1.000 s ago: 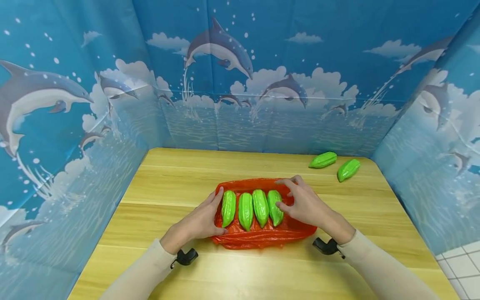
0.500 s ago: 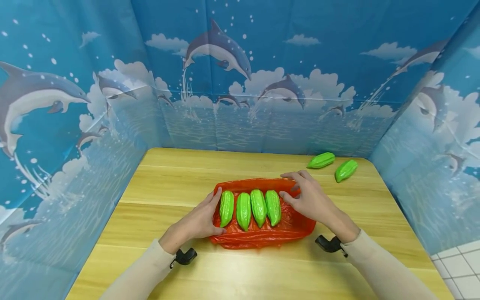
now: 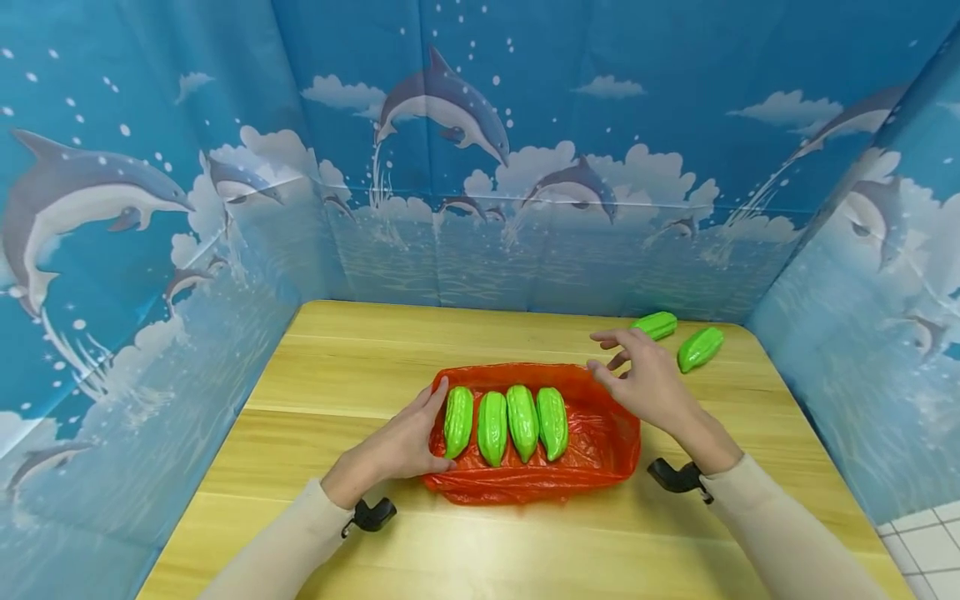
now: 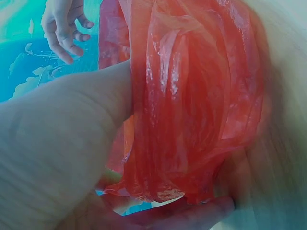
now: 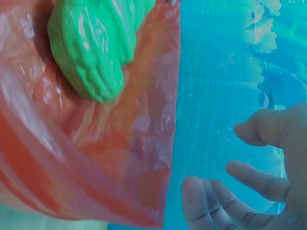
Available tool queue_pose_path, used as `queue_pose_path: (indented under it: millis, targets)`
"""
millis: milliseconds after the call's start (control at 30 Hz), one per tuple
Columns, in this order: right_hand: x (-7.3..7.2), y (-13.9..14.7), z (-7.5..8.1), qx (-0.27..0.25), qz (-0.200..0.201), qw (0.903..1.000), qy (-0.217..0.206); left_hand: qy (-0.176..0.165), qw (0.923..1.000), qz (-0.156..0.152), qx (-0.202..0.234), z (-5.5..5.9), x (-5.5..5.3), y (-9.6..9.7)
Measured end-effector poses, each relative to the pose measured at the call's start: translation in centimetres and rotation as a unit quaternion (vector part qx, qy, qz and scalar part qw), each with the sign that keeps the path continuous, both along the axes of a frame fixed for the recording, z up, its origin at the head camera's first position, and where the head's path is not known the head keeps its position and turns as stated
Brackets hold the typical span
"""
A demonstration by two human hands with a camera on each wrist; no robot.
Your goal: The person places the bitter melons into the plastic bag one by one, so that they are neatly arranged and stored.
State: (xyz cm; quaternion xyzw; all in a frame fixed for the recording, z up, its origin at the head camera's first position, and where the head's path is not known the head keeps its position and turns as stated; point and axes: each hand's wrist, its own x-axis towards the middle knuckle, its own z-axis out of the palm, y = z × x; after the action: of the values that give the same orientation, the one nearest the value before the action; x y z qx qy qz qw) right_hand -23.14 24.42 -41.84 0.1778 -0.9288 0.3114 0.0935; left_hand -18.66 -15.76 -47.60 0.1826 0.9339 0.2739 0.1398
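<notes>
A red plastic bag (image 3: 525, 487) stands opened out like a shallow tray on the table, with several glossy green bitter melons (image 3: 552, 423) lined up inside, towards its left end. My left hand (image 3: 397, 442) grips the bag's left end; in the left wrist view its thumb passes behind the crinkled red film. Over the bag's back right corner hovers my right hand (image 3: 648, 379), fingers loosely bent and nothing held, as the right wrist view also shows. Beyond it lie two more bitter melons, one partly behind the hand (image 3: 657, 324), the other in full sight (image 3: 701, 348).
The wooden table (image 3: 337, 350) ends at a back wall hung with a dolphin-print curtain (image 3: 480, 250), which also runs along both sides. White tiles (image 3: 926, 546) show at the lower right. A black camera mount sits at each wrist.
My right hand has moved from the rightmost bitter melon in the bag, back and to the right, towards the two on the table. My left hand has stayed at the bag's left end.
</notes>
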Motion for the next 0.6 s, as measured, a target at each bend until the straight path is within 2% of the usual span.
queue_pose_path:
  millis: [333, 600]
  targets:
    - [-1.6, 2.2, -0.4, -0.002, -0.014, 0.9999, 0.001, -0.012, 0.9999, 0.002, -0.004, 0.1, 0.1, 0.2]
    - [-2.9, 4.3, -1.2, -0.011, -0.028, 0.9991, -0.032, -0.011, 0.9999, 0.005, 0.002, 0.1, 0.0, 0.0]
